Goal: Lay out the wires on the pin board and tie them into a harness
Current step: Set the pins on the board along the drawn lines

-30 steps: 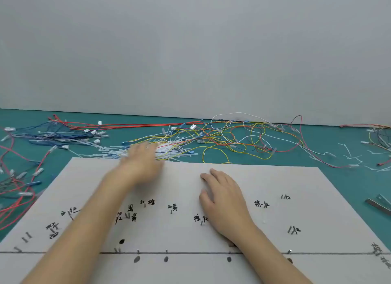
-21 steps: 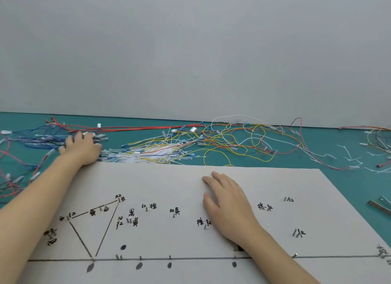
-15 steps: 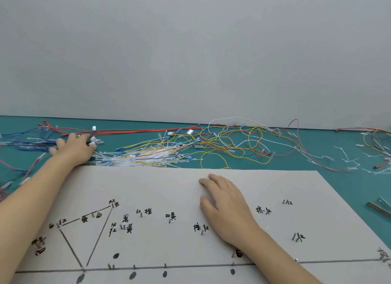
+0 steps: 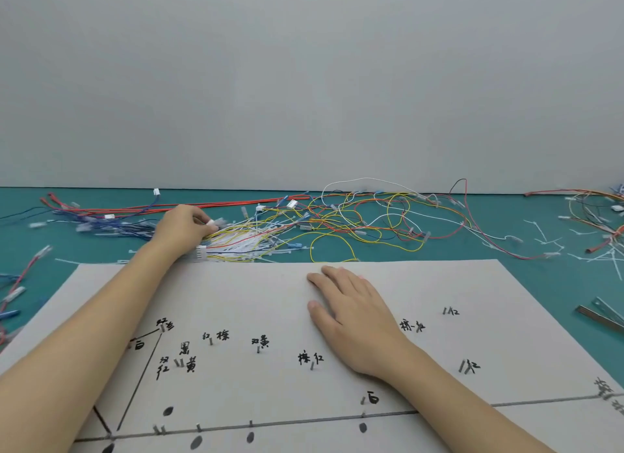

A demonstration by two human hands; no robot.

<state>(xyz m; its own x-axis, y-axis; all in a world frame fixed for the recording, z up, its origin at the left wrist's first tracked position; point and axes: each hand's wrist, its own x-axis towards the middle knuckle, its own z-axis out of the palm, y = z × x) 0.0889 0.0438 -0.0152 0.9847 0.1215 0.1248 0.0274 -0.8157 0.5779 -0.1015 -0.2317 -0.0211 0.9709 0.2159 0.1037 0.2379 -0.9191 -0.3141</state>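
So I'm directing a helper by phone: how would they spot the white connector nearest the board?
Find the grey pin board on the green mat. Just past its far edge, beside the left wrist, lies the white connector. Unlike the small clear plugs around, it is blocky, ending a fan of white and yellow wires.

Teal table (image 4: 422,255): pin board (image 4: 256,294), loose wires (image 4: 354,223).

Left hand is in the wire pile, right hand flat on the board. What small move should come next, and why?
Probably lift the left hand toward the pin board, drawing out the wire whose white connector its fingers pinch. No wire lies on the board yet, and the right hand rests flat, steadying it.
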